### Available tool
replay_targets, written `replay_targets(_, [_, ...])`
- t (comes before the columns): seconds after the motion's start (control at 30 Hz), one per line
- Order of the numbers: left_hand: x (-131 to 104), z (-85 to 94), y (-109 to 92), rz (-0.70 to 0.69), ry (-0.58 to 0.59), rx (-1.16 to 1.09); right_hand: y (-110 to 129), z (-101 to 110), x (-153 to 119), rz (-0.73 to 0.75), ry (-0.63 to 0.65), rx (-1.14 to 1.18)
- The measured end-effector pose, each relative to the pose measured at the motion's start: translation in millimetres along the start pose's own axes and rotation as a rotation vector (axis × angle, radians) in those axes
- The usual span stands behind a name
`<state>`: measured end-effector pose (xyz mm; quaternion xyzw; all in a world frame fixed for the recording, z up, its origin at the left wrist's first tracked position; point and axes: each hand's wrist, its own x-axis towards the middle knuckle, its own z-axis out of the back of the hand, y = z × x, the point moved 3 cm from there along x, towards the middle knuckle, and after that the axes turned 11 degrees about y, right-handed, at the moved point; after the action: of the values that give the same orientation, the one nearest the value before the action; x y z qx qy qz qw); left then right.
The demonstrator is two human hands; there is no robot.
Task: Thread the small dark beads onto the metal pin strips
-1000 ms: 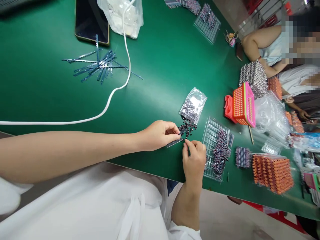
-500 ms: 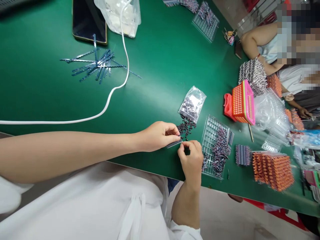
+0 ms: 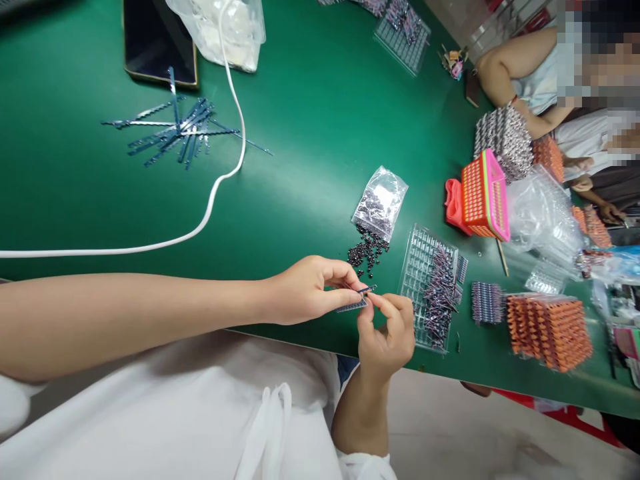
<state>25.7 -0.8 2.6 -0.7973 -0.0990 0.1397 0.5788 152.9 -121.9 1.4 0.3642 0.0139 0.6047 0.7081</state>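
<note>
My left hand (image 3: 313, 290) pinches a thin dark blue strip (image 3: 369, 289), whose end sticks out past the fingertips, and a small grid-like piece (image 3: 353, 305) shows beneath the same fingers. Close against them, my right hand (image 3: 386, 333) is closed, thumb and forefinger meeting at the strip's end; whatever lies between them is too small to make out. Dark beads (image 3: 367, 253) are spread just beyond my hands, beside a clear bag of beads (image 3: 380, 203). To the right sits a clear tray (image 3: 413, 267) with a heap of thin dark pieces (image 3: 440, 297).
Blue strips (image 3: 183, 127) lie near a phone (image 3: 160, 47) and a white cable (image 3: 213, 200). Baskets (image 3: 485, 197), orange stacks (image 3: 547, 330) and a plastic bag (image 3: 537, 213) stand at the right. Other people sit at the far right.
My hands have come together and sit slightly lower in view. The blue strip's end now shows between them. The whole view has shifted a little.
</note>
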Motion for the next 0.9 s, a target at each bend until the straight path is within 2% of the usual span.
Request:
replay_targets(0.17, [1.6,-3.1,3.3,0.022,0.002,-0.206,0.3,-2.1,-4.4,0.039,-0.077,-0.078])
replay_targets(0.4, [1.6,-3.6,3.3,-0.006,0.021,-0.237,0.7,-5.5,-3.2,-0.005,-0.137,-0.028])
replay_targets(0.57, [-1.1,-2.4,4.5,-0.068,0.015,0.023,0.3,-6.5,-3.4,0.003,-0.133,-0.06])
replay_targets(0.7, [-3.8,-2.8,2.4,-0.205,-0.01,0.271,-0.6,-6.8,-3.0,0.036,-0.145,-0.071])
replay_targets(0.8, [-4.9,-3.7,2.0,-0.297,-0.031,0.353,-1.5,-7.6,-2.9,0.045,-0.156,-0.059])
replay_targets(0.9, [-4.7,-3.3,2.0,-0.282,-0.039,0.349,-1.9,-8.8,-3.5,0.038,-0.15,-0.039])
